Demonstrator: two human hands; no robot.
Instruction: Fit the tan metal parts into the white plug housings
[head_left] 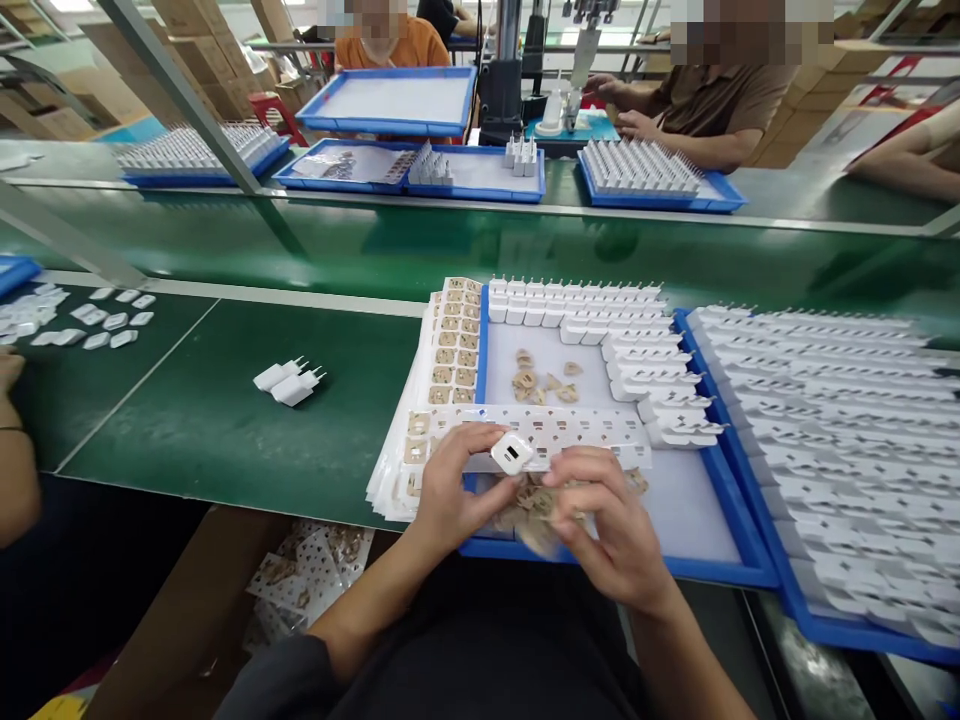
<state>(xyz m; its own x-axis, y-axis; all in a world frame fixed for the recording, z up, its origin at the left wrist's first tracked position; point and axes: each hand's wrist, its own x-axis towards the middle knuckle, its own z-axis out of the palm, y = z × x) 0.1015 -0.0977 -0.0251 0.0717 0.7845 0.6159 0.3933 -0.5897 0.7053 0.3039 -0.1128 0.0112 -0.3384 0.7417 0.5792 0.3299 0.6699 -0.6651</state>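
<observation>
A white charger [512, 453] with a dark port facing up is pinched between the thumb and fingers of my left hand [459, 485]. Just right of it, my right hand [611, 520] has its fingers curled, with a blurred tan piece [538, 535] by the fingertips. Beneath both hands lies a blue-rimmed tray [735, 520]. A perforated white strip [592, 432] crosses it, small tan pieces [525, 380] are scattered behind the strip, and rows of white chargers [630, 355] stand along its back and right. Sheets with tan stickers [455, 345] are stacked at the tray's left.
Two chargers [290, 381] lie on the green table [187, 430]. A full charger tray [847, 460] stands at right. White parts [112, 320] and another person's arm [16, 455] are at left. People sit behind trays [480, 190] across the line.
</observation>
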